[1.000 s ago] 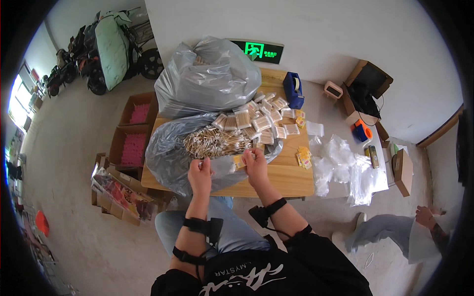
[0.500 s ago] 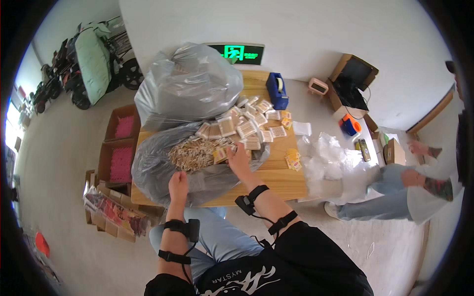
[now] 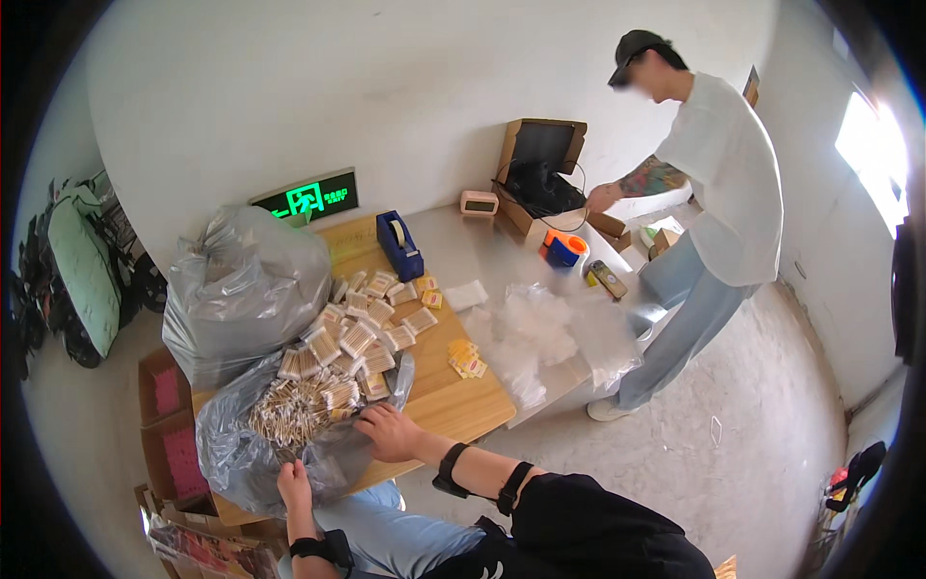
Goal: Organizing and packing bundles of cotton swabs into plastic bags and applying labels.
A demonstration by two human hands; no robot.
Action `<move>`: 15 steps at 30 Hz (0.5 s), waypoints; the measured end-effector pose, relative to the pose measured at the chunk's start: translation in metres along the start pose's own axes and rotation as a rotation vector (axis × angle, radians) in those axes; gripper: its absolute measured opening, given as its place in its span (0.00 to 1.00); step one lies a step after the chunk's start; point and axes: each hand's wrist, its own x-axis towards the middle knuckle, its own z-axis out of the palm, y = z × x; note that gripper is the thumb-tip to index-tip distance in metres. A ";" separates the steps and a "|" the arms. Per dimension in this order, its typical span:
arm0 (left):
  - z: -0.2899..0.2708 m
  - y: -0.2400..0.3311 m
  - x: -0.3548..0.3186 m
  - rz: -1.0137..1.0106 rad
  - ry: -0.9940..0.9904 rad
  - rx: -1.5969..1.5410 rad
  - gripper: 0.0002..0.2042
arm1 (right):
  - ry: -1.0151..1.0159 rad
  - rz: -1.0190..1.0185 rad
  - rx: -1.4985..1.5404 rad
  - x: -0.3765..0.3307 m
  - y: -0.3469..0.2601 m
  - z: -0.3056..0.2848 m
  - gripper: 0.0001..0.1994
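Right hand [image 3: 388, 431] flat, fingers spread, on open plastic bag [image 3: 231, 454] of cotton swabs [image 3: 294, 410] — left hand [image 3: 294, 485] pinching bag's edge, on wooden desk [image 3: 463, 396].

Wooden table [image 3: 461, 398], two grey plastic bags [image 3: 253, 289], scattered small packets [image 3: 371, 323], blue tape dispenser [image 3: 398, 245], clear wrap heap [image 3: 540, 333]

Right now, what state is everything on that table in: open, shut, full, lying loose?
Open grey bag: mouth spread, loose cotton swabs inside.
Second grey bag: bulging, top gathered shut.
Small swab packs: lying loose on the wooden table.
Cardboard box: lid up.
Left hand: gripping the open bag's edge.
Right hand: resting on that bag's rim.
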 end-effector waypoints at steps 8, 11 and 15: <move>0.003 0.010 -0.009 0.016 -0.046 0.051 0.16 | -0.075 -0.038 -0.082 -0.011 0.027 0.026 0.17; 0.002 0.012 -0.009 0.005 -0.060 0.068 0.16 | -0.038 -0.005 -0.025 -0.012 0.032 0.033 0.13; -0.002 0.009 -0.010 -0.008 -0.089 0.101 0.16 | 0.030 -0.035 0.035 -0.017 0.033 0.031 0.12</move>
